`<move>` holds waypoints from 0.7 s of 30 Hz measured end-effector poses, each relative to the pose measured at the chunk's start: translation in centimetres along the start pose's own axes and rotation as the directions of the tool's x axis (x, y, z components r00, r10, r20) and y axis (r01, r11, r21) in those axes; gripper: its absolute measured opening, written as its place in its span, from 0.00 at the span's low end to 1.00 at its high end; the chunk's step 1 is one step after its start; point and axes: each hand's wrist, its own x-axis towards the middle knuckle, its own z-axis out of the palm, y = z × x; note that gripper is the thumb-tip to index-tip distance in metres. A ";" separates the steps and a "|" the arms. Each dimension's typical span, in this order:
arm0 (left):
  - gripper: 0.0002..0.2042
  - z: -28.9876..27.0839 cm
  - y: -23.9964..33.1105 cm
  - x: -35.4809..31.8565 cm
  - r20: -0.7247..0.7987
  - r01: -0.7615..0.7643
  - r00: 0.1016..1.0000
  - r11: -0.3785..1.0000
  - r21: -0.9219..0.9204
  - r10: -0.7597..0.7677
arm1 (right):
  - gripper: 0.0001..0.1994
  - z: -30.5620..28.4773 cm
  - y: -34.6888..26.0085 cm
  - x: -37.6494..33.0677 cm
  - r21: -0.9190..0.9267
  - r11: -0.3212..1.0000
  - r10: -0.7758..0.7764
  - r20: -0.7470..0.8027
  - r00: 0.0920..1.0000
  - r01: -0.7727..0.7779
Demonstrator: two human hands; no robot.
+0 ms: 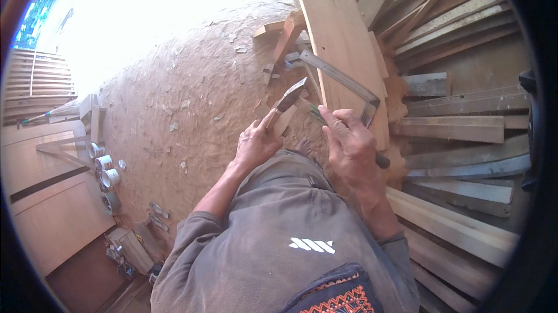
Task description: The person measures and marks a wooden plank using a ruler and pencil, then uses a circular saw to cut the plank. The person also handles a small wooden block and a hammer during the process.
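Observation:
My left hand is closed round the reddish-brown handle of a broad-bladed hand tool, its dark blade ending in a bright edge that points up and away from me. My right hand is closed, with a slim green tool sticking out by the fingertips; a dark rounded end shows below the hand, and I cannot tell if both belong together. Just beyond, an L-shaped flat metal bar, like a carpenter's square, lies over a long pale wooden board. The two hands are apart.
Stacked planks fill the right side. A reddish wooden support stands beside the board's left edge. Wood scraps litter the brown dirt floor. At the left are several cans, wooden panels and a pair of sandals.

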 end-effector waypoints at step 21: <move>0.53 -1.7 4.2 -0.6 -0.085 -0.306 0.948 0.951 0.028 0.308 | 0.20 8.4 7.6 -0.8 0.637 0.331 0.633 0.397 0.664 -0.696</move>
